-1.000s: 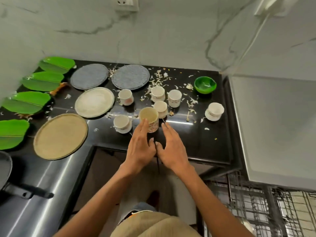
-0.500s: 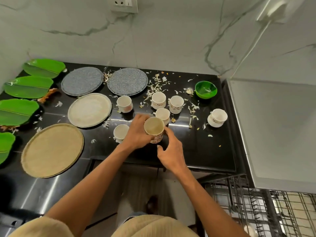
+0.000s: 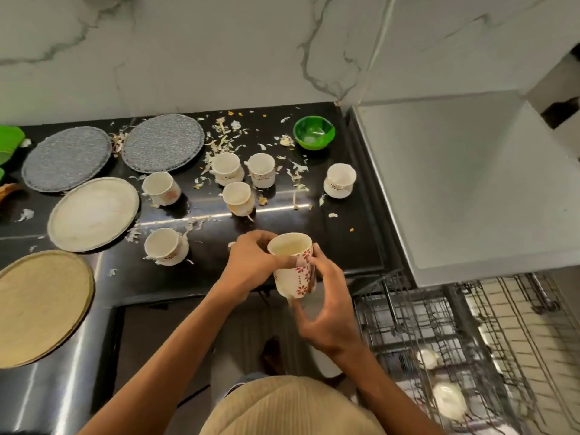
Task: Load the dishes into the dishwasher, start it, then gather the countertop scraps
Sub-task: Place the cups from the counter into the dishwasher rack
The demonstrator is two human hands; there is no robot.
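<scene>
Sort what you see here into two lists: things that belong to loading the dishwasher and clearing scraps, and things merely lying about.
Job in hand:
mug, held by left hand and right hand
six cups
plates
green bowl
scraps
dishwasher rack

Lying about:
green leaves
marble wall

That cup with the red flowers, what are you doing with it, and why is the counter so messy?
A person holds the flowered cup upright in both hands, the left hand at its rim and the right hand round its side, above the front edge of the black counter. The open dishwasher rack waits just to the right. Six white cups, four plates and a green bowl sit on the counter among pale food scraps.
</scene>
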